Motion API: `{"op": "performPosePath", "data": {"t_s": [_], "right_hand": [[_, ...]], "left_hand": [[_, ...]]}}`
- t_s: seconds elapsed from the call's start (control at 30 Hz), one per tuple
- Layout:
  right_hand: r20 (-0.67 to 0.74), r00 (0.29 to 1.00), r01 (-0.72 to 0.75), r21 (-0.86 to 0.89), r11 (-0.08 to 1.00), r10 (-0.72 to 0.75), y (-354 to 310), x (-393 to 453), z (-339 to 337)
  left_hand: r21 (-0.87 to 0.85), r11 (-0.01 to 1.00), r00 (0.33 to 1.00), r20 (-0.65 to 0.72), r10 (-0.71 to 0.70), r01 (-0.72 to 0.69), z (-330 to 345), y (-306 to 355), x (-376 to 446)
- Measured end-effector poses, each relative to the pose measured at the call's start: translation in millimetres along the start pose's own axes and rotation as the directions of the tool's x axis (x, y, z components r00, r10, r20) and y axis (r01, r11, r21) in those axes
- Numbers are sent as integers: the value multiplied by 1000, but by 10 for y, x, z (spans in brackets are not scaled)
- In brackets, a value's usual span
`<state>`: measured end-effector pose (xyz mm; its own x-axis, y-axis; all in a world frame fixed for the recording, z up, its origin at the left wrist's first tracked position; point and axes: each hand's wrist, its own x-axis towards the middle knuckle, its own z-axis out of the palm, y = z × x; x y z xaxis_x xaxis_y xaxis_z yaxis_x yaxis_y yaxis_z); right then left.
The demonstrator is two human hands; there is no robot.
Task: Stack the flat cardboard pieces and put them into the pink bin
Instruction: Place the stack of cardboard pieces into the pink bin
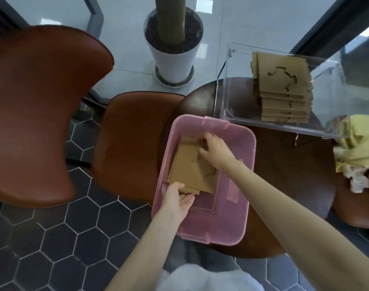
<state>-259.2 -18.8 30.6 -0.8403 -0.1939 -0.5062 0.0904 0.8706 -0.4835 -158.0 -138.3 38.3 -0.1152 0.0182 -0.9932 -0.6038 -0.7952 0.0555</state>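
Observation:
A pink plastic bin (238,225) stands on the dark round table, right in front of me. Inside it lie flat brown cardboard pieces (190,166), loosely stacked and slightly fanned. My left hand (179,199) grips the near edge of that stack. My right hand (216,149) rests on the far end of the stack, fingers curled over its top edge. Both hands are inside the bin. A second pile of flat cardboard pieces (284,89) sits in a clear acrylic box (223,101) behind the bin.
The round table (284,196) carries the bin, the clear box and yellow crumpled cloth (356,148) at the right. Two brown chairs (36,106) stand on the left. A white plant pot (173,59) stands on the floor beyond.

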Motion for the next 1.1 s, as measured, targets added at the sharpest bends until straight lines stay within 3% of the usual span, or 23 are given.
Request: {"op": "performPosePath", "data": {"t_s": [0.13,0.23,0.3,0.37,0.43,0.5,0.67,0.7,0.77,0.8,0.87,0.9,0.93,0.97,1.03,1.1], "right_hand": [[-28,998,48,-58,997,-50,16,40,105],[-140,985,88,-110,990,-103,0,-25,123],[-264,964,38,10,999,-34,-9,-184,151],[-330,933,-59,251,966,142,-21,-397,193],[-293,891,-174,484,858,346,-59,-607,236],[-164,861,-263,665,699,481,-70,-738,304],[231,763,-420,887,192,604,-27,-780,397],[292,743,-444,888,118,602,-21,-790,400],[353,720,-462,886,32,598,19,-794,445],[359,715,-458,889,13,600,66,-769,490],[377,721,-436,899,-42,581,114,-741,540],[385,727,-417,905,-79,568,129,-726,549],[386,727,-408,908,-95,568,166,-702,572],[392,721,-403,908,-116,571,179,-682,588],[435,721,-413,895,-169,540,148,-658,614],[459,740,-412,887,-208,492,85,-623,682]], "left_hand": [[-108,994,999,29,-21,24,28,3,66],[-168,986,999,53,-3,12,35,-1,78],[-186,982,998,66,16,-3,13,0,86],[-180,984,997,76,34,-19,0,-2,79],[-109,994,997,60,40,-34,20,-1,33],[37,999,998,45,33,-35,57,-12,-49],[381,921,996,78,53,-79,77,-39,-315],[500,857,991,100,89,-127,55,-35,-413],[739,568,932,264,250,-362,-44,-20,-624],[762,375,839,402,367,-528,-106,0,-737],[684,-10,559,604,568,-729,-207,63,-879],[670,-157,448,633,632,-725,-245,100,-848],[697,-251,401,627,668,-672,-261,147,-779],[747,-290,417,599,684,-598,-279,188,-673],[832,-272,530,526,665,-484,-297,219,-481],[842,-259,564,515,645,-473,-322,204,-366]]}}
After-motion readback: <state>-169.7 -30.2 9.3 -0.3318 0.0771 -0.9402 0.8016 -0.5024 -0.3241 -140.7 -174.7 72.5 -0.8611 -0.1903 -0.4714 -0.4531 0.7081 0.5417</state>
